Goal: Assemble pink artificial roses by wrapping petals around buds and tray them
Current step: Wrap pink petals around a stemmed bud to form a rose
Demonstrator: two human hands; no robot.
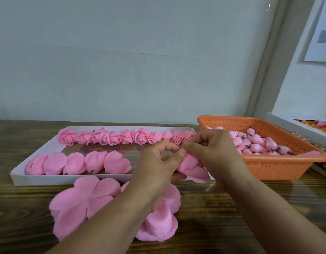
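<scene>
At frame centre, a pink petal [192, 168] is pinched by the left hand [159, 166] and right hand [211, 153], above the tray [70, 179] edge.

two bare forearms — no sleeves in view, left hand [159, 163], right hand [211, 149] — short plain nails
</scene>
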